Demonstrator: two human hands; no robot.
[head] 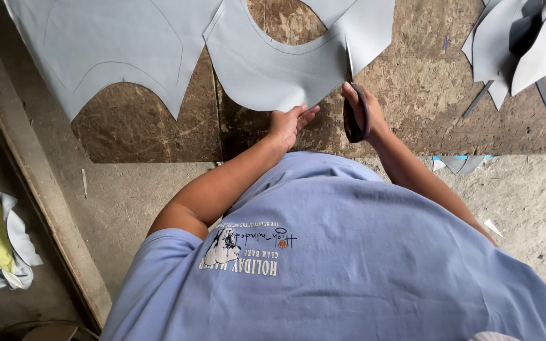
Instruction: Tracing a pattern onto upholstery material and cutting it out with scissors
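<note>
Two hands at grey sheet [273, 72] on wooden table [412, 95]: left hand [289, 123] flat on sheet's near edge, fingers spread, gripping nothing; right hand [361, 107] closed around scissors [354, 117], blades in sheet; probably thin, floppy, light, best pinned beside cut.

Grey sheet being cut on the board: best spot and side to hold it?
Press flat on the near lower edge of the grey sheet, from the person's side, just left of the scissors. It lies limp and flat, so a palm-down hold like the left hand suits it better than a pinch.
</note>
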